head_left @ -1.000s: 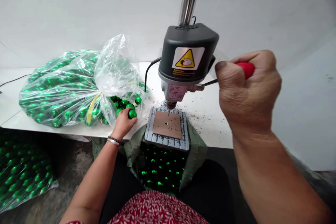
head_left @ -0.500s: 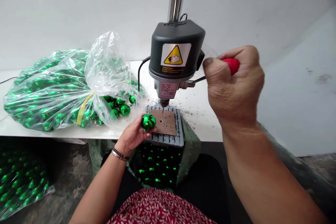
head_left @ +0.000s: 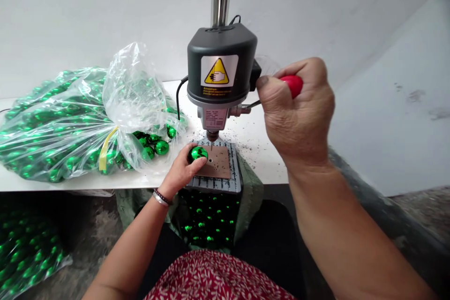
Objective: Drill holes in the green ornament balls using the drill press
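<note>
A shiny green bauble [head_left: 198, 153] is held in my left hand [head_left: 183, 166], thumb across its near side and fingers behind it. It is just left of the thin drill bit [head_left: 212, 146] of a small drill press [head_left: 221, 68], apart from the bit. Below the bit lies a brown board [head_left: 221, 168] with a small hole in it, on the grey machine base [head_left: 236, 168]. My right hand [head_left: 298, 108] is wrapped round the red knob [head_left: 293, 85] of the press lever, at the right of the machine head.
A clear plastic bag [head_left: 130, 89] full of green baubles lies on the white table [head_left: 274, 164], with several loose ones at its mouth. Dark shavings surround the base. More baubles fill a green sack [head_left: 251, 201] below the table edge and a bag [head_left: 31, 243] at lower left.
My left hand has turned the bauble and brought it closer to the drill bit; the thumb now lies over its near side. My right hand stays on the red knob. The view has shifted slightly.
</note>
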The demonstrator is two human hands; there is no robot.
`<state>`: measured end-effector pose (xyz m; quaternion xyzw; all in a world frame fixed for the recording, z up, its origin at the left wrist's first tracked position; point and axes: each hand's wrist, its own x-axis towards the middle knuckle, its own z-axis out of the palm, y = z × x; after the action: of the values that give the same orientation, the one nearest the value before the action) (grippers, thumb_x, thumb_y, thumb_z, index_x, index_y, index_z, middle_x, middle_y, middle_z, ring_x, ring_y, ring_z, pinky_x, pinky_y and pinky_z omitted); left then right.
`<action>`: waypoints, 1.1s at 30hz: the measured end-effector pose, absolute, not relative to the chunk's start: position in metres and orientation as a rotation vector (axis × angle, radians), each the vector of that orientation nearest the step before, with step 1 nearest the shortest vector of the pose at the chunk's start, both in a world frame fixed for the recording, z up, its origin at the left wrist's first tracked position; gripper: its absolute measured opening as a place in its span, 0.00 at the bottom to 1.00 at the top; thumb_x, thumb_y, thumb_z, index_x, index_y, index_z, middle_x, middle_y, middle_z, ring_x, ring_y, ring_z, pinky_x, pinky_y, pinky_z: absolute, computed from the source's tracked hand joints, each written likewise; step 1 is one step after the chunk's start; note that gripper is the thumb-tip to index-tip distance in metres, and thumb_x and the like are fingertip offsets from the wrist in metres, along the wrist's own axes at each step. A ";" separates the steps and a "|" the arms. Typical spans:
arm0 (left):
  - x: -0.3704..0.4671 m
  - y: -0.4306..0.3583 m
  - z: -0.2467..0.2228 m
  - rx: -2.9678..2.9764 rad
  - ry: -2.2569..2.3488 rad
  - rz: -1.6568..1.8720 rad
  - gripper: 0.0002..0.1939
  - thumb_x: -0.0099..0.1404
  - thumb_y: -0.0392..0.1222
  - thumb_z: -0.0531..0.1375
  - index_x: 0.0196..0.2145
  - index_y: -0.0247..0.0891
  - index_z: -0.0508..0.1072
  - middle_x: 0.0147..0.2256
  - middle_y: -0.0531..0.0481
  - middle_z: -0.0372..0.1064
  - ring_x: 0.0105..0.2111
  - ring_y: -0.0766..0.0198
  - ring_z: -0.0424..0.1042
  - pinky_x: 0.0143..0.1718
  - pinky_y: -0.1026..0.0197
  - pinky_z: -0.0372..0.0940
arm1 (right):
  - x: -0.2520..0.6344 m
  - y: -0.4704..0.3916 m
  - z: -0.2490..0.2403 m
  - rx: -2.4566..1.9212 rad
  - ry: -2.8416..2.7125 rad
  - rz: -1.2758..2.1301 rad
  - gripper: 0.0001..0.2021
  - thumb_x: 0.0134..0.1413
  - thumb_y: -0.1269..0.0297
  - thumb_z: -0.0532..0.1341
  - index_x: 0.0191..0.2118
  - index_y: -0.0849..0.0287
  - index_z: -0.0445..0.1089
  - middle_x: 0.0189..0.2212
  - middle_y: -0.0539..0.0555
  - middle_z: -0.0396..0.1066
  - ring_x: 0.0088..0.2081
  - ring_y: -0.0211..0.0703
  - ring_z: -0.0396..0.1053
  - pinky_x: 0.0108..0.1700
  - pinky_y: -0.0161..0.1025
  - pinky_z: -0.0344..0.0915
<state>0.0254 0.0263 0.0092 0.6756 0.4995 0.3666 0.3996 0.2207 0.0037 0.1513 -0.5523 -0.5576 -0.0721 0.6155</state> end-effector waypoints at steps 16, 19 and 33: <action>0.054 0.038 -0.025 1.830 1.313 1.039 0.24 0.56 0.42 0.64 0.50 0.37 0.68 0.50 0.43 0.69 0.52 0.53 0.68 0.57 0.50 0.60 | 0.218 0.000 0.156 -1.293 -1.228 -0.015 0.10 0.55 0.59 0.59 0.30 0.58 0.59 0.23 0.41 0.57 0.24 0.24 0.59 0.31 0.27 0.60; 0.056 0.035 -0.024 1.811 1.286 1.046 0.24 0.54 0.41 0.65 0.49 0.37 0.68 0.49 0.43 0.69 0.51 0.54 0.68 0.56 0.51 0.60 | 0.218 0.000 0.156 -1.294 -1.234 -0.007 0.10 0.55 0.58 0.59 0.31 0.58 0.58 0.23 0.41 0.57 0.25 0.24 0.61 0.31 0.27 0.62; 0.055 0.033 -0.030 1.690 1.336 1.137 0.26 0.52 0.44 0.67 0.48 0.37 0.66 0.45 0.45 0.69 0.44 0.58 0.71 0.51 0.54 0.65 | 0.218 0.000 0.157 -1.342 -1.275 -0.019 0.10 0.58 0.59 0.56 0.31 0.57 0.55 0.23 0.41 0.54 0.24 0.23 0.62 0.32 0.26 0.63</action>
<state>0.0548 0.0332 -0.0298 0.6509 0.5148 0.4382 0.3455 0.2175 -0.0005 0.1572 -0.5790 -0.5503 -0.0084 0.6015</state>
